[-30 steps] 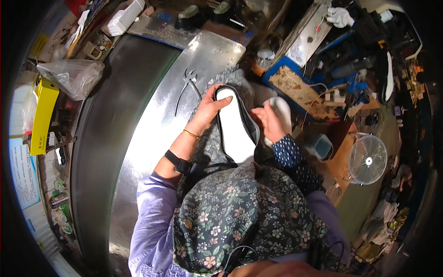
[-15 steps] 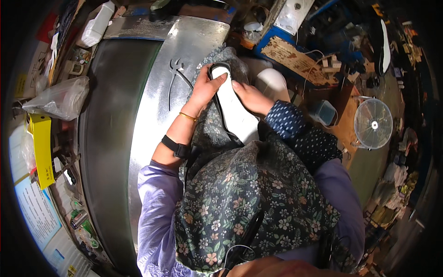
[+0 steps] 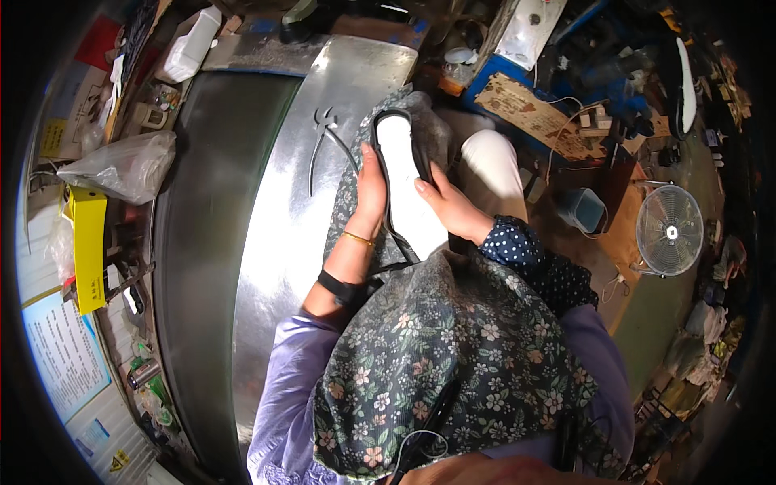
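Note:
A black-edged shoe (image 3: pixel 412 198) with a long white sole-shaped face turned up rests over my lap, toe end pointing away. Along its left side my left hand (image 3: pixel 371 187) is closed on the edge, thumb upright against the rim. From the right, my right hand (image 3: pixel 454 208) grips the opposite side, its thumb lying near the white face; the fingers below are hidden. The near end of the shoe meets the dark floral apron (image 3: pixel 436 339). Left of the hands, metal pliers (image 3: pixel 326 124) with long curved handles lie on the shiny metal tabletop (image 3: pixel 275 210).
A dark conveyor-like belt (image 3: pixel 214 202) runs along the left of the metal top. Farther left are a plastic bag (image 3: pixel 129 170) and a yellow box (image 3: pixel 89 250). To the right stand a wire fan (image 3: pixel 669 230) and a bluish bin (image 3: pixel 582 208).
My left hand has slid from the toe end down the shoe's left side, its thumb leaving the white face. My right hand has moved slightly nearer to me. The view has shifted a little.

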`<state>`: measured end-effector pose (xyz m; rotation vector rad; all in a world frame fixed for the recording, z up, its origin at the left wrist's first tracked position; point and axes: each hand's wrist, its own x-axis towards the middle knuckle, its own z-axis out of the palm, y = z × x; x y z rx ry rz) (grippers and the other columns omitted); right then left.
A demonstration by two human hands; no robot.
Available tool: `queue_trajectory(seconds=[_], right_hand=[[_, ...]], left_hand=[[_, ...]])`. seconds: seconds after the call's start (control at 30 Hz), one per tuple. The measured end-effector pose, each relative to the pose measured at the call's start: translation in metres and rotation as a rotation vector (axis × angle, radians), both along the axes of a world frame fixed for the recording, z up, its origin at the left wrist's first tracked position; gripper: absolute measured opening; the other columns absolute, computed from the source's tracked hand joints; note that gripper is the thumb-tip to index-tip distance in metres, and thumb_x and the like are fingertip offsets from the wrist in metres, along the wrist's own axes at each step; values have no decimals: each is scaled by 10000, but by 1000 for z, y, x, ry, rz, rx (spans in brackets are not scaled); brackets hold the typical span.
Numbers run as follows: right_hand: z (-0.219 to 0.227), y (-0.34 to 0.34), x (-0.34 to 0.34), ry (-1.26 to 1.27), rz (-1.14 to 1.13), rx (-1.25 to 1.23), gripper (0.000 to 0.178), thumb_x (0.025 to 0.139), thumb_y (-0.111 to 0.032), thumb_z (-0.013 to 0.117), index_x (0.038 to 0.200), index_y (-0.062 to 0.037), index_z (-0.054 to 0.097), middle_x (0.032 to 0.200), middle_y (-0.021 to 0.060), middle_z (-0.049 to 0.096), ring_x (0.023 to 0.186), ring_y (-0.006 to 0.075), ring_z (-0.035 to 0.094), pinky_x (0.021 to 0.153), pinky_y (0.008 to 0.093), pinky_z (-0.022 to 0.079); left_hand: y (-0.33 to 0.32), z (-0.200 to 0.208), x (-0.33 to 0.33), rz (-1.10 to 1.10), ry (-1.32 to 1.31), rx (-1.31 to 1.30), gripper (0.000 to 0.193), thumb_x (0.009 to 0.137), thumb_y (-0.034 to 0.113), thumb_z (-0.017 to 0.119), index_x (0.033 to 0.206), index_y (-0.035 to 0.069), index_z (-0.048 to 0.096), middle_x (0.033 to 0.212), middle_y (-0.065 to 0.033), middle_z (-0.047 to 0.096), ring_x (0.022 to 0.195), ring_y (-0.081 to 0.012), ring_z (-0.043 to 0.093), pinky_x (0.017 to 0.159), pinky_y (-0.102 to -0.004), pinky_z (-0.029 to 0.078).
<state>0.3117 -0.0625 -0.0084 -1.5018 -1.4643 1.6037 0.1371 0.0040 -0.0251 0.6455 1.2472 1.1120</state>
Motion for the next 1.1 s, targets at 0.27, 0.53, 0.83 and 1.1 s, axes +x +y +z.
queue_trajectory(seconds=[0.27, 0.53, 0.83, 1.1], right_hand=[[-8, -6, -22, -197, 14, -30, 904, 1013, -489, 429, 1438, 220, 65, 1410, 469, 313, 1373, 505, 335, 1147, 408, 289], [-2, 2, 12, -91, 6, 96, 867, 1013, -477, 460, 1482, 141, 74, 1482, 398, 279, 1392, 476, 316, 1135, 430, 306], [40, 118, -76, -507, 656, 418, 576, 955, -483, 564, 1249, 12, 579, 1257, 254, 596, 1163, 383, 581, 994, 426, 455], [-44, 115, -204, -943, 428, 562, 701, 811, -611, 613, 1086, 29, 694, 1279, 214, 500, 1241, 365, 423, 1026, 492, 360]], left_hand=[[22, 38, -10, -712, 1505, 327, 576, 1026, 394, 352, 847, -8, 724, 697, -211, 685, 616, -410, 674, 672, -494, 550], [-91, 39, -21, -555, -81, 41, 1044, 826, 138, 783, 1571, 32, 59, 1430, -147, 469, 1309, -214, 462, 1092, -327, 377], [-98, 65, -68, -1201, 79, -108, 963, 824, 199, 785, 1559, 25, 188, 1455, -179, 456, 1286, -245, 485, 1079, -317, 373], [-112, 54, -65, -1038, 400, 87, 597, 779, 222, 821, 1280, 16, 570, 1130, -96, 701, 1036, -176, 640, 927, -318, 481]])
